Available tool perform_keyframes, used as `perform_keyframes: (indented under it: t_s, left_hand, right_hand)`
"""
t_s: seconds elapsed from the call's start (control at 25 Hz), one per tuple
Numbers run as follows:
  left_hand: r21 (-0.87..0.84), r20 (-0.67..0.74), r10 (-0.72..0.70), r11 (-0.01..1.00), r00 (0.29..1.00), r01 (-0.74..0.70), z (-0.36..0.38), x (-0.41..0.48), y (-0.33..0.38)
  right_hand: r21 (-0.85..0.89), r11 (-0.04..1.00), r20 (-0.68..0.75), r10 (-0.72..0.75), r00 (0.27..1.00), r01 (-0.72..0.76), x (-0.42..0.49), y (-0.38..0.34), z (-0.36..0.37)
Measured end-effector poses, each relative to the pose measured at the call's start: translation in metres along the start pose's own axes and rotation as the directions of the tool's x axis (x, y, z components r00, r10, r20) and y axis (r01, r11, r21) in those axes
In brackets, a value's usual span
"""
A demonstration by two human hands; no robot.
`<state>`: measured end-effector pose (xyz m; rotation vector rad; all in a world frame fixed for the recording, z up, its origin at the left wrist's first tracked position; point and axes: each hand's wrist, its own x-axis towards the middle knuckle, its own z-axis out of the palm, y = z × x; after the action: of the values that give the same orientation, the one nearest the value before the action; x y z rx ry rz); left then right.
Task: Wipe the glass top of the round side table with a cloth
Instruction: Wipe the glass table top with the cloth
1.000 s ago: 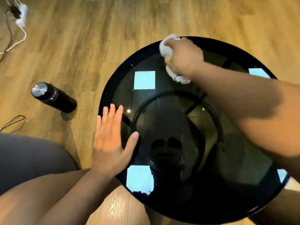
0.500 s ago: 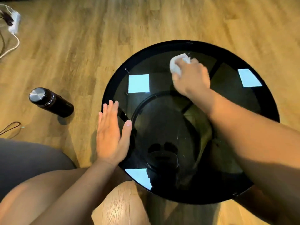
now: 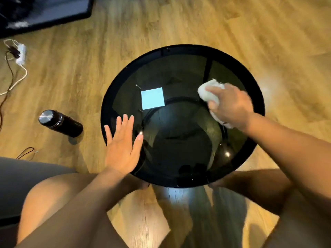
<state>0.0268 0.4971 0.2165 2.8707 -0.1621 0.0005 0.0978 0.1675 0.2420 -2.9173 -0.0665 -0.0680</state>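
Subject: round black-rimmed surface, seen from above, standing on the wooden floor just ahead of the person's bare knees.
Top: the glass top is dark and tinted; a frame ring and struts below show through it. One bright square reflection sits left of centre on the far half.
Task item: the cloth is white and bunched into a wad. It lies on the glass at the right of the far half, inside the rim. One end shows beyond the fingers toward the centre; a small corner shows under the heel of the hand.
Right side: the right hand has its fingers curled over the cloth, gripping it and pressing it to the glass. The forearm enters from the lower right and crosses the rim. Blur softens the finger detail.
Left side: the left hand lies palm down and flat, fingers straight and slightly spread, holding nothing. It rests on the near-left part of the glass top, little-finger side over the rim.
Separation: the two hands are well apart, at opposite sides of the surface.
Floor, left: a black flask with a metal cap, near the surface but not touching it; upright or lying cannot be told.
Floor, far left: a white power strip with trailing cables.
Top left corner: a dark mat, blurred.
Near left: a grey padded item, cut by the frame edge; kind not determinable.
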Motion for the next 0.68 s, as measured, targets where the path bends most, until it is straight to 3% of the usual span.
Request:
perform_keyframes:
  t_s: [0.08, 0.16, 0.24, 0.32, 0.4, 0.48, 0.6, 0.68]
  left_hand:
    - [0.044, 0.014, 0.032, 0.999, 0.999, -0.032, 0.004, -0.013, 0.012]
    - [0.037, 0.0, 0.032, 0.999, 0.999, -0.032, 0.008, -0.021, 0.019]
    - [0.009, -0.016, 0.003, 1.0, 1.0, -0.003, 0.008, -0.02, 0.018]
    - [-0.025, -0.029, -0.021, 0.999, 0.999, 0.021, 0.009, -0.018, 0.016]
    - [-0.067, -0.033, -0.055, 0.996, 0.998, 0.052, 0.01, -0.019, 0.016]
    - [-0.091, -0.027, -0.099, 0.991, 0.995, 0.096, 0.011, -0.018, 0.013]
    - [-0.139, -0.063, -0.084, 0.987, 0.994, 0.075, 0.013, -0.017, 0.013]
    - [-0.132, -0.073, -0.068, 0.99, 0.995, 0.058, 0.012, -0.016, 0.012]
  right_hand:
    - [-0.03, 0.961, 0.015, 0.274, 0.962, -0.273, 0.004, 0.077, -0.022]
    - [-0.018, 0.931, 0.019, 0.365, 0.931, -0.364, -0.004, 0.08, -0.022]
    - [-0.046, 0.957, -0.091, 0.281, 0.955, -0.286, -0.024, 0.024, 0.001]
    - [0.053, 0.99, -0.111, 0.135, 0.985, -0.13, -0.053, -0.057, 0.019]
    - [0.167, 0.985, 0.063, -0.057, 0.996, 0.045, -0.096, -0.134, 0.028]
    - [0.224, 0.95, 0.208, -0.265, 0.941, 0.218, -0.133, -0.178, 0.028]
    - [0.098, 0.942, 0.163, -0.333, 0.928, 0.321, -0.131, -0.127, 0.016]
    - [-0.068, 0.989, 0.121, -0.12, 0.985, 0.129, -0.106, -0.047, 0.001]
